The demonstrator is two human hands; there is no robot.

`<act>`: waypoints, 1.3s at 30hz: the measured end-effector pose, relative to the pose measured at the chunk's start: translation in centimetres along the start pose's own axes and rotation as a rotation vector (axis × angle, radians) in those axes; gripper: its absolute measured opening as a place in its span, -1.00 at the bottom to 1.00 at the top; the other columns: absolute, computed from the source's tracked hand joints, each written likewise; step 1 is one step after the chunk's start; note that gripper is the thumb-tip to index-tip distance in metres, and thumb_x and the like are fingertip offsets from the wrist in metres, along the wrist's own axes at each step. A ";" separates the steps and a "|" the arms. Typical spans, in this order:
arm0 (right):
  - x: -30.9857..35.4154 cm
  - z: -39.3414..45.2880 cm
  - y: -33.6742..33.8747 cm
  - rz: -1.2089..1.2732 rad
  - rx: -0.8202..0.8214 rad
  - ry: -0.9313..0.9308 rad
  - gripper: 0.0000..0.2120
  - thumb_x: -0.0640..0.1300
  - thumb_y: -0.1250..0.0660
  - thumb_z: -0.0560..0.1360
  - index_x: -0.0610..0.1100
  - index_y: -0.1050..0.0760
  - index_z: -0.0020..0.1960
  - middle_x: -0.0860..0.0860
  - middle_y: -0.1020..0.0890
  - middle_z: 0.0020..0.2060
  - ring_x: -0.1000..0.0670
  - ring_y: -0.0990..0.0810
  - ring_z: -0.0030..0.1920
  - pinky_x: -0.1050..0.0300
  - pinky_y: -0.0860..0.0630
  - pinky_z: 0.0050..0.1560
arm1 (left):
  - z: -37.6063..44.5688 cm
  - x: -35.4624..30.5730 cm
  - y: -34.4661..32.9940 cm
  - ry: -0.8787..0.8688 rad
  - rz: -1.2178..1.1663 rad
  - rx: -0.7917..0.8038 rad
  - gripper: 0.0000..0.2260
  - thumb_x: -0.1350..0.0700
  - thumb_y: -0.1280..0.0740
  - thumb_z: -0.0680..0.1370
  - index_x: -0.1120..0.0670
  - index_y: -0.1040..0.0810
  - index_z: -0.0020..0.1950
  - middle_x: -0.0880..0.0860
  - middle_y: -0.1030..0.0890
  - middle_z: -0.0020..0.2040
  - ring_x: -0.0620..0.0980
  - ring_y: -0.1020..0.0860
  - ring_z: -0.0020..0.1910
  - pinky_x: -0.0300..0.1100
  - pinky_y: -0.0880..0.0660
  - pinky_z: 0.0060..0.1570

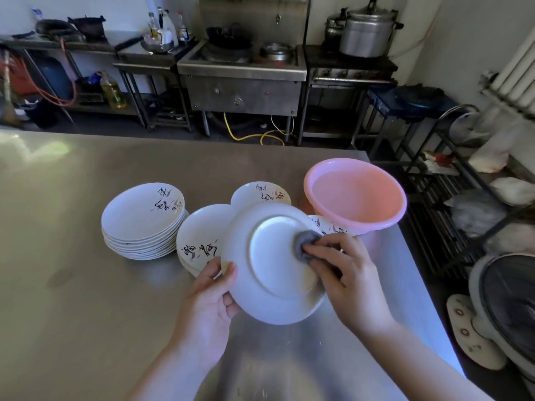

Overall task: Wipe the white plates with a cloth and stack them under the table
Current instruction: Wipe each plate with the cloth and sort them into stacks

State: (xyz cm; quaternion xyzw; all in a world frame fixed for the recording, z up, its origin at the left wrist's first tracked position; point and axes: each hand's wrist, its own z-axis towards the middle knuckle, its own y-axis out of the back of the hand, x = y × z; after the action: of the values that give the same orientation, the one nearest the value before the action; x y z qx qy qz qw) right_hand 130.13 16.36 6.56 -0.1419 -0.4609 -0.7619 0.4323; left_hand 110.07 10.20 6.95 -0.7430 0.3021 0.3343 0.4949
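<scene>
My left hand (pixel 209 299) grips the lower left rim of a white plate (pixel 269 273), held above the steel table (pixel 72 299) with its underside facing me. My right hand (pixel 344 273) presses a small grey cloth (pixel 307 244) against the right side of that underside. A tall stack of white plates (pixel 142 221) with dark brush lettering stands to the left. A lower stack (pixel 199 241) lies partly behind the held plate. Another lettered plate (pixel 260 193) sits further back, and one more plate (pixel 333 227) peeks out by my right fingers.
A pink plastic basin (pixel 356 192) stands at the table's right edge, just behind my right hand. Beyond the table are a steel stove unit (pixel 240 73), shelves and a big metal pot (pixel 367 33). A rack (pixel 451 175) with bags and a fan (pixel 506 308) are on the right.
</scene>
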 end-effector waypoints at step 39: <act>5.7 -1.2 -4.1 0.167 -0.159 0.105 -0.86 -0.26 -0.46 0.42 -0.11 -0.65 -0.04 0.06 -0.56 -0.09 0.04 -0.59 -0.09 0.26 -0.48 -0.07 | -0.3 -1.4 -4.7 -0.078 -0.388 -0.078 -0.84 0.15 -0.28 0.47 0.09 -0.53 0.03 0.13 -0.69 -0.06 -0.02 -0.68 -0.20 -0.24 -0.61 -0.27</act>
State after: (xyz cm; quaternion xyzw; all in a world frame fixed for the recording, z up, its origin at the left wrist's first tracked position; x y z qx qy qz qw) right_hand 123.81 13.20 7.08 -0.1736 -0.3625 -0.7639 0.5049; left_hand 112.94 11.61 10.69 -0.7923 0.1209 0.2727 0.5322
